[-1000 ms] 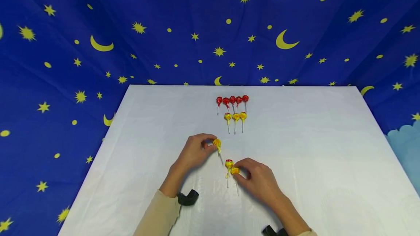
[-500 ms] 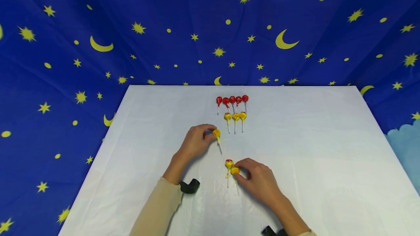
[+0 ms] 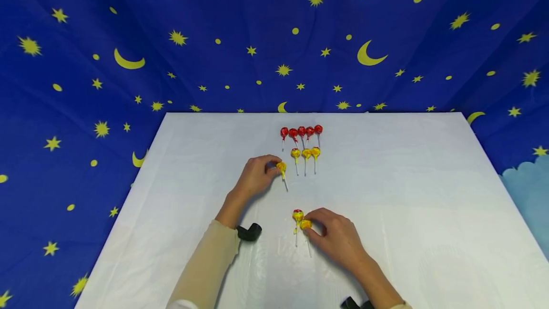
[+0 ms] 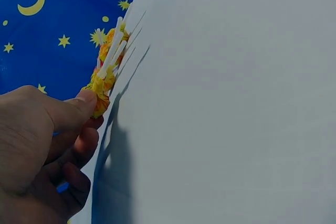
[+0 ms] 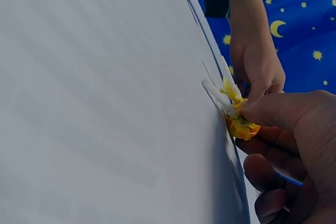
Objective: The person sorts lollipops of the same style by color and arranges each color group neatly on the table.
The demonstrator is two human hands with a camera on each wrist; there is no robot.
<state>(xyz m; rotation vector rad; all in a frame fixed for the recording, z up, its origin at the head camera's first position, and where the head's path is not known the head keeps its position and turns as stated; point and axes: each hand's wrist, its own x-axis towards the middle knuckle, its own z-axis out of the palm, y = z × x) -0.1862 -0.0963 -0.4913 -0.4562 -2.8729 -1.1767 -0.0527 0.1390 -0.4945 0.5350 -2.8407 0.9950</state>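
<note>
My left hand (image 3: pixel 256 175) pinches a yellow-wrapped lollipop (image 3: pixel 281 168) by its head, the stick pointing toward me. In the left wrist view, thumb and fingers press the yellow wrapper (image 4: pixel 100 95). This lollipop is just left of and below a row of yellow lollipops (image 3: pixel 306 153). Nearer to me, my right hand (image 3: pixel 339 235) holds another yellow lollipop (image 3: pixel 306 224) by its head between thumb and forefinger. Right against it lies a yellow lollipop with a red top (image 3: pixel 298 215). The right wrist view shows the pinched wrapper (image 5: pixel 243 128) close over the table.
Several red lollipops (image 3: pixel 302 131) lie in a row behind the yellow ones. The white table (image 3: pixel 411 180) reaches back to a blue curtain (image 3: pixel 206 13) with stars and moons. A dark wrist camera mount (image 3: pixel 249 232) sits beside the left sleeve (image 3: pixel 208 261).
My left hand has carried its lollipop away from me, up toward the yellow row. The right hand and its lollipop have stayed in place.
</note>
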